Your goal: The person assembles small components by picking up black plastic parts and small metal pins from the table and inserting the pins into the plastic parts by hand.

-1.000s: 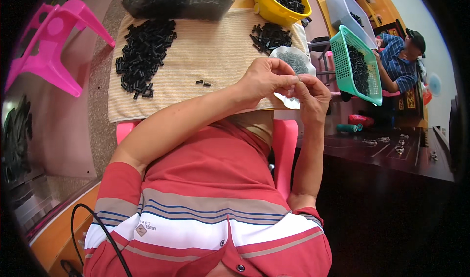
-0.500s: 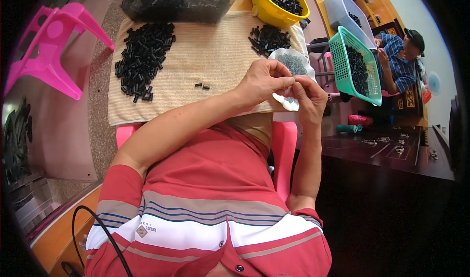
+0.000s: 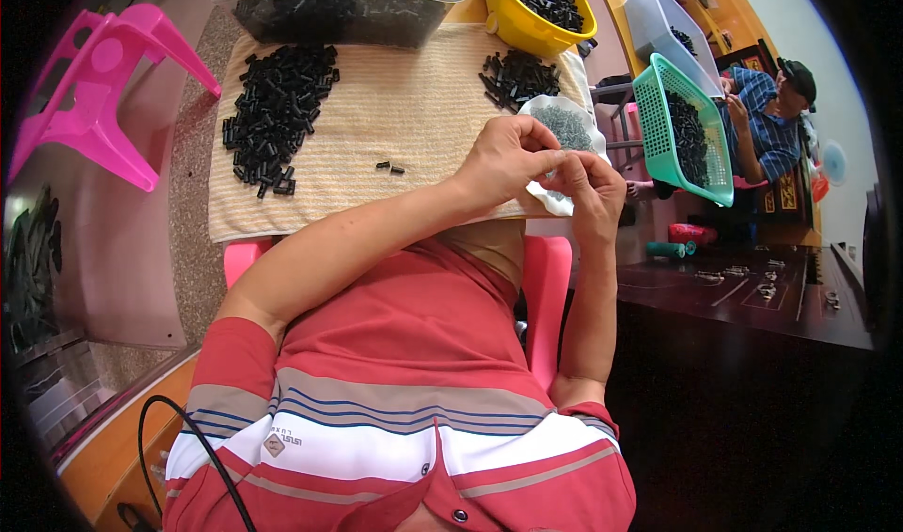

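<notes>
Both hands meet over a white bowl (image 3: pixel 541 123) of small grey bits at the towel's (image 3: pixel 395 127) right edge: the left hand (image 3: pixel 508 160) and right hand (image 3: pixel 588 189) are pinched together, fingertips nearly touching, probably on one tiny piece too small to make out. Beyond lie loose black parts (image 3: pixel 277 113) on the towel, then a clear tub (image 3: pixel 343 5) and a yellow bowl (image 3: pixel 541 10) both filled with black parts. A green basket (image 3: pixel 687 127) at right holds more.

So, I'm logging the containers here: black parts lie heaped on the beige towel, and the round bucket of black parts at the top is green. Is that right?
Not quite. The round bucket of black parts at the top is yellow, not green; the green container is the mesh basket to the right. The head view shows this. The black parts do lie heaped on the beige towel.
</notes>
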Demonstrator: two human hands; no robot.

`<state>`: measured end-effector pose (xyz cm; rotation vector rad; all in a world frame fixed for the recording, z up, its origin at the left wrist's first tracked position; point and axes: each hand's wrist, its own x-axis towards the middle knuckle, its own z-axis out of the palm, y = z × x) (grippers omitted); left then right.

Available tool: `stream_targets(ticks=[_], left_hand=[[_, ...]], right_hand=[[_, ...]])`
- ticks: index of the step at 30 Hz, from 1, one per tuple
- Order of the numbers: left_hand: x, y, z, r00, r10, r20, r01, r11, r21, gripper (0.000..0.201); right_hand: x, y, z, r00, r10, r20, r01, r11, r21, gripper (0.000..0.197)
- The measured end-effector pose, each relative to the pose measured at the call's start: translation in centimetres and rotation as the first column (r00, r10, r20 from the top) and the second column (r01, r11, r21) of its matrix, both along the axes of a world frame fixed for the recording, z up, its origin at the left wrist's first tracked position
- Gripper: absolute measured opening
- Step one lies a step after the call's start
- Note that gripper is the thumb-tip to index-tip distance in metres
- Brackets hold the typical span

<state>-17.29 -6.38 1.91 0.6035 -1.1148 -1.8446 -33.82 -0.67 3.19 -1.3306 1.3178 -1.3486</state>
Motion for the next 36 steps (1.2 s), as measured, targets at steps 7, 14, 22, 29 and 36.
stream_targets(ticks=[7,14,22,29,36], left_hand=[[-0.4,-0.1,-0.5,0.966,0.160,0.204,-0.102,0.959,-0.266,0.015],[-0.5,-0.2,-0.5,0.940,0.247,0.233,-0.180,0.944,-0.275,0.015],[-0.2,-0.5,-1.5,0.973,0.134,0.189,-0.108,0.984,-0.142,0.011],[1.5,0.3,-0.6,0.999,0.024,-0.033,-0.023,1.000,0.010,0.009],[3.0,0.6,-0.5,0.994,-0.079,-0.075,0.090,0.982,0.164,0.017]], right_hand=[[-0.3,-0.1,-0.2,0.999,0.001,0.054,-0.003,0.999,0.035,0.020],[-0.4,-0.2,-0.5,1.000,-0.012,-0.014,0.012,0.999,0.052,0.015],[-1.2,-0.5,-0.5,0.786,-0.144,-0.602,0.041,0.982,-0.183,0.013],[0.7,0.0,-0.5,0.987,0.107,-0.116,-0.124,0.982,-0.145,0.015],[1.4,0.0,-1.1,0.986,0.148,-0.072,-0.158,0.975,-0.159,0.015]])
